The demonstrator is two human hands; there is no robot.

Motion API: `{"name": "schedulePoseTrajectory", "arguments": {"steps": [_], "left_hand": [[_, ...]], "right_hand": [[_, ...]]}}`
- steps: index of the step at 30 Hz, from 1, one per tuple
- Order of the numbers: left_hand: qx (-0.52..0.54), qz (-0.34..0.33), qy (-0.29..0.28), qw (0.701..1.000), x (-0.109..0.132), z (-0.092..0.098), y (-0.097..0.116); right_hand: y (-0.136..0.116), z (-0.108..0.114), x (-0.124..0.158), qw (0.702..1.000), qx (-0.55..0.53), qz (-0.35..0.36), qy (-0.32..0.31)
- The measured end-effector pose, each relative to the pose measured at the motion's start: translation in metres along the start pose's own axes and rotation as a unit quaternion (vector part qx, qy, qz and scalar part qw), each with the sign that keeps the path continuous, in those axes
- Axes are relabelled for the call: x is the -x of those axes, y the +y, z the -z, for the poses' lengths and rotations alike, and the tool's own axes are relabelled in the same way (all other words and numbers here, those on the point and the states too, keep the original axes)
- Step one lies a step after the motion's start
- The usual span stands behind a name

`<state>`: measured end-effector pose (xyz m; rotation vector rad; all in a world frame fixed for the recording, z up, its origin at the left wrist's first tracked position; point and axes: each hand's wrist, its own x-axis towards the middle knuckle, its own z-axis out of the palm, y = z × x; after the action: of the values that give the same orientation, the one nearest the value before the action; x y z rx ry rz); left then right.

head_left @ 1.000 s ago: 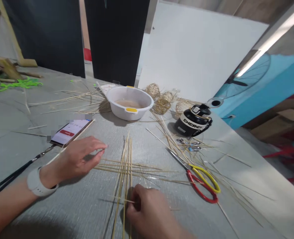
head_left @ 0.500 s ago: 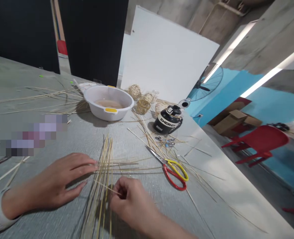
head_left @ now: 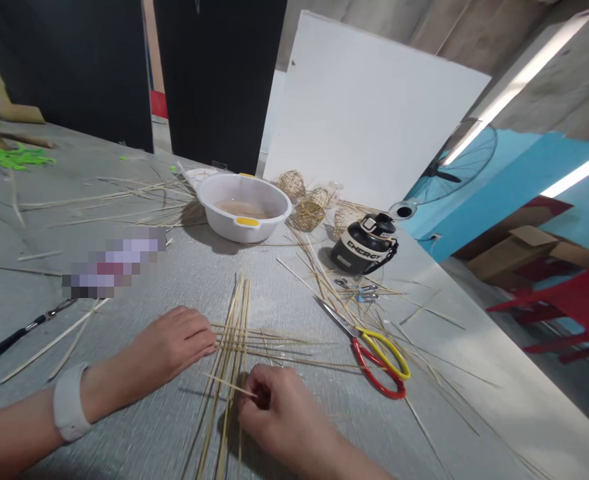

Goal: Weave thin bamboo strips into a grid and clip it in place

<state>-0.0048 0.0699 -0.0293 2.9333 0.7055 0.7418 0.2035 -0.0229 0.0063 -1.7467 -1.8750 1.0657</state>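
Observation:
A bundle of thin bamboo strips lies lengthwise on the table before me, crossed near its far part by several sideways strips. At the left edge of this crossing, my left hand has its fingers together, closed on the ends of the strips; its thumb is hidden. My right hand is closed in a pinch, just right of the bundle. From its fingers one thin bamboo strip points left across the lengthwise strips, its free tip above the table.
Scissors with red and yellow handles lie to the right among loose strips. Beyond stand a white basin of water, woven balls and a black bottle. A lanyard with a blurred tag lies left.
My left hand's spread fingers have drawn together at the strips' left ends. My right hand still pinches its strip. The view has turned left, so everything appears farther right.

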Motion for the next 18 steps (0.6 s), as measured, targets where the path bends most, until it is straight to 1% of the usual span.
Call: {"name": "schedulePoseTrajectory", "arguments": {"steps": [2,6,9,11,13,15,16,18], "left_hand": [[0.002,-0.005,-0.002,1.0,-0.001,-0.001,0.0],[0.011,0.007,-0.027,1.0,-0.002,-0.002,0.001],[0.013,0.001,-0.015,1.0,-0.002,-0.003,0.0],[0.011,-0.007,-0.008,1.0,-0.002,-0.003,-0.001],[0.012,-0.005,-0.013,1.0,-0.002,-0.002,-0.001],[0.019,-0.003,-0.015,1.0,-0.003,0.0,-0.001],[0.025,-0.004,-0.016,1.0,-0.003,0.001,-0.001],[0.039,-0.006,-0.022,0.999,-0.003,0.003,-0.002]], "right_hand": [[0.001,0.0,0.0,0.999,-0.036,-0.011,-0.005],[0.0,0.0,-0.001,0.994,-0.099,-0.03,-0.014],[-0.001,0.001,-0.001,0.993,-0.108,-0.035,-0.03],[0.002,0.003,-0.002,0.996,-0.08,-0.023,-0.014],[0.007,0.006,-0.004,0.999,-0.022,0.004,0.038],[0.014,0.009,-0.007,0.995,0.045,0.035,0.085],[0.018,0.009,-0.008,0.991,0.077,0.048,0.096],[0.025,0.009,-0.011,0.985,0.128,0.065,0.096]]}}
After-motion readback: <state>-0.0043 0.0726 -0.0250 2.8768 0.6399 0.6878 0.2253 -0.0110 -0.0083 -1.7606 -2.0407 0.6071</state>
